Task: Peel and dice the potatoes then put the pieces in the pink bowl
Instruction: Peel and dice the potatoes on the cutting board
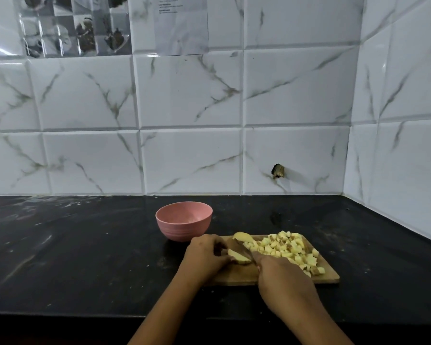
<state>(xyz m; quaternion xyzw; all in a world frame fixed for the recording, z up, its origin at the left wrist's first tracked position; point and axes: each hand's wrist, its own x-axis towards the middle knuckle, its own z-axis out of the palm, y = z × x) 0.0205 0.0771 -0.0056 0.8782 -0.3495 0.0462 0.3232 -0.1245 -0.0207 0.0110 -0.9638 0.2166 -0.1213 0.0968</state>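
Observation:
A wooden cutting board [237,275] lies on the black counter. On its left part my left hand [205,255] pins a pale potato piece [238,256] flat. My right hand [281,277] grips a knife [244,250] whose dark blade rests across that piece. Another potato piece [241,236] sits at the board's far edge. A heap of diced potato [289,247] covers the right half of the board. The pink bowl [184,220] stands just beyond the board's left corner and looks empty.
The black counter [85,250] runs left and right, with its front edge near me. White marble-look tiles form the back wall and a side wall [396,145] at the right. A small dark hole [278,171] marks the back wall.

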